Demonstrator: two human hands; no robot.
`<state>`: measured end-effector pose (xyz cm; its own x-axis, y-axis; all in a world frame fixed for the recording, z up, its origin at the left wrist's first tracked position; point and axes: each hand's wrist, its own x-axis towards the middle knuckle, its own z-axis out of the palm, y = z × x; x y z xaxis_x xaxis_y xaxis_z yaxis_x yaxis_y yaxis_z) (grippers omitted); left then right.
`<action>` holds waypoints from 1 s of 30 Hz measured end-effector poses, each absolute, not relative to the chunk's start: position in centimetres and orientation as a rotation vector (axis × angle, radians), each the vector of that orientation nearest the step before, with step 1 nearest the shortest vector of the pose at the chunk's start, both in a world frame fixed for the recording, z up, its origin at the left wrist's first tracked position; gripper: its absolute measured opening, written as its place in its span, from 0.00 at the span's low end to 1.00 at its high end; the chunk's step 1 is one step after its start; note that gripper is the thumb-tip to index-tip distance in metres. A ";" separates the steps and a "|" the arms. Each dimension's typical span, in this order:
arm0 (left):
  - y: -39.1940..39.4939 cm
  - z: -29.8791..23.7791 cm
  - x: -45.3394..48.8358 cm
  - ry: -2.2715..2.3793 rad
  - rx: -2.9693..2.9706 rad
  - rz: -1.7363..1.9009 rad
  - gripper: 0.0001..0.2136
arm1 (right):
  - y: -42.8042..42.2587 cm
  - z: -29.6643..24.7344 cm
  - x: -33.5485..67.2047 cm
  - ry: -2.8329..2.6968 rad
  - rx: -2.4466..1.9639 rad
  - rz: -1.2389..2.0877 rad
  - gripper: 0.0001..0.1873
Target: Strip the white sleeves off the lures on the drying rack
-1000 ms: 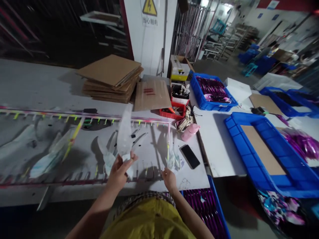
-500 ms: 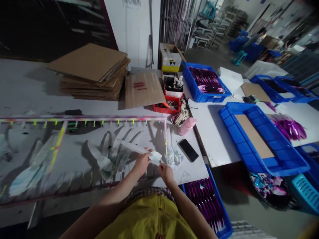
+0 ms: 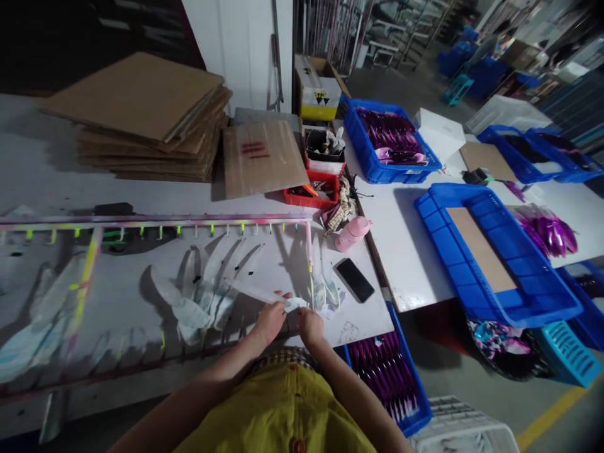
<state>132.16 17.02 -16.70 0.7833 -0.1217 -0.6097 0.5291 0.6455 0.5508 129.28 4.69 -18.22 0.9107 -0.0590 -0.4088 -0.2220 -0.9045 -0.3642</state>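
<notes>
My left hand and my right hand meet at the near edge of the white table. Both pinch the end of a long pale translucent strip that lies low and stretches off to the left. Just left of it, several similar pale leaf-shaped pieces fan out on the table. More of them hang by the frame's right post. A paint-stained frame rail with small pegs crosses the table above my hands.
A black phone and a pink bottle lie right of the frame. Stacked cardboard sits at the back. Blue crates hold purple pieces; another blue crate holds cardboard. A red tray holds small tools.
The left hand brought the pale strip down from upright to lying low and moved right. The right hand closed in and took hold of its end. The view tilted down.
</notes>
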 end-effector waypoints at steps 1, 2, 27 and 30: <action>17.0 -16.7 132.3 0.576 0.788 -0.391 0.21 | 4.8 -18.2 129.4 0.197 -2.672 0.574 0.14; 16.9 -16.6 132.3 0.583 0.793 -0.392 0.21 | 4.8 -18.1 129.6 0.192 -2.678 0.593 0.14; 13.9 -17.8 141.9 0.406 1.661 -0.594 0.05 | 2.5 -22.3 128.8 0.327 -2.267 0.264 0.32; 14.3 -17.6 141.9 0.403 1.607 -0.661 0.07 | 2.5 -22.4 128.8 0.339 -2.252 0.263 0.36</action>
